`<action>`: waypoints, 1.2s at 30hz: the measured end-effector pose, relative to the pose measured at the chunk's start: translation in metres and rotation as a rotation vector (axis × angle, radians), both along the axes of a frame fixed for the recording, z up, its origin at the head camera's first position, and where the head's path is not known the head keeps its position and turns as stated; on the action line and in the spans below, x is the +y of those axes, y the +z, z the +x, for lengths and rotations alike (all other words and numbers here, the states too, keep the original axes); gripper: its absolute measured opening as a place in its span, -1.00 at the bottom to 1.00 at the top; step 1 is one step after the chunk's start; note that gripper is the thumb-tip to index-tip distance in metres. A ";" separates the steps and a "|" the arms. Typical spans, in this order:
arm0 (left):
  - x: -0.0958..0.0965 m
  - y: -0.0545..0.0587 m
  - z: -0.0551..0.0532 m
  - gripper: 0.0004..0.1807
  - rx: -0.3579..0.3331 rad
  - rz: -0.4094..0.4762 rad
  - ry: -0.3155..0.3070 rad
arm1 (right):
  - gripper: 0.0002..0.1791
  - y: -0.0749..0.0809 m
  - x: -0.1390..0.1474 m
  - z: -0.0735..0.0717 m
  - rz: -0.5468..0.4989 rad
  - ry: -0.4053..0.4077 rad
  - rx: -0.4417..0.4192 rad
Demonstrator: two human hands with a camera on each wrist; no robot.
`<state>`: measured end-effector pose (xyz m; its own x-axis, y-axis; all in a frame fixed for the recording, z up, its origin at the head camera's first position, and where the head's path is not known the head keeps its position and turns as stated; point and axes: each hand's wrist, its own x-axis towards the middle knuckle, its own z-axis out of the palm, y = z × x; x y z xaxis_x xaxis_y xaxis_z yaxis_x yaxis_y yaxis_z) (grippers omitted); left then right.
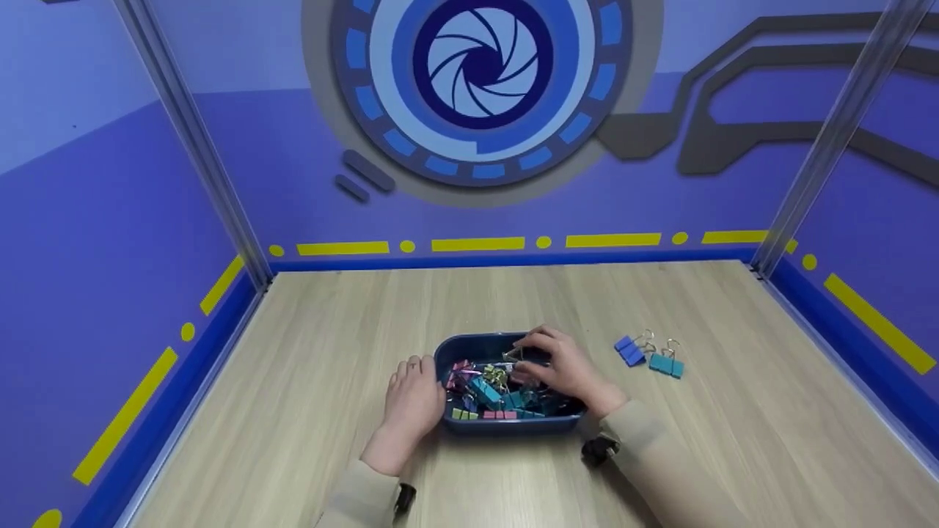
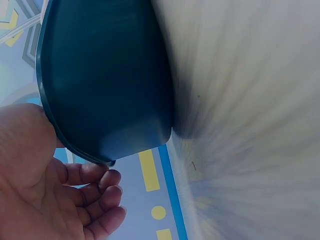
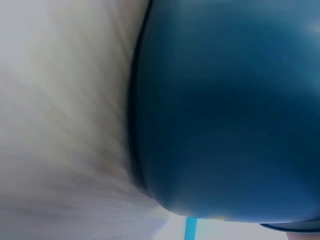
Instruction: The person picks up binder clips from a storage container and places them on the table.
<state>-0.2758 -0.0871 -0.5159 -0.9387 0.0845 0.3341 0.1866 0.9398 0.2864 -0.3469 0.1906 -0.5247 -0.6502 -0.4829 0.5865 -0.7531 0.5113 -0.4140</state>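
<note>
A dark blue plastic bin [image 1: 506,427] stands on the table, holding a heap of binder clips [image 1: 486,392] in teal, pink, yellow and other colours. My left hand [image 1: 415,396] rests at the bin's left rim. In the left wrist view its fingers [image 2: 100,200] are loosely bent by the rim's far corner, in front of the bin's smooth wall [image 2: 105,80]. Over the bin's right side reaches my right hand [image 1: 561,363], thumb and index finger pinching a binder clip by its gold wire handles [image 1: 513,355]. The right wrist view shows mostly the bin's outer wall [image 3: 225,110].
To the right of the bin, a blue binder clip [image 1: 630,350] and a teal binder clip [image 1: 666,365] lie side by side on the wooden table [image 1: 352,315]. Purple-blue panels [image 1: 249,169] with yellow markings enclose the table at the back and both sides.
</note>
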 end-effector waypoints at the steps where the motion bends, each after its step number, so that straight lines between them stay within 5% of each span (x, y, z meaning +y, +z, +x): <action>1: 0.000 0.000 0.000 -0.67 -0.004 0.001 0.000 | -0.71 0.000 0.000 0.000 -0.017 -0.007 0.000; 14: -0.001 -0.001 0.000 -0.67 0.027 -0.005 -0.006 | -0.80 0.005 0.004 0.003 -0.210 -0.051 -0.230; 28: 0.000 -0.003 0.000 -0.67 0.036 -0.006 -0.014 | -0.81 0.017 0.022 0.011 -0.330 -0.137 -0.199; 36: 0.000 -0.001 0.000 -0.65 0.008 -0.009 -0.003 | -0.82 0.026 0.055 0.022 -0.374 -0.267 -0.245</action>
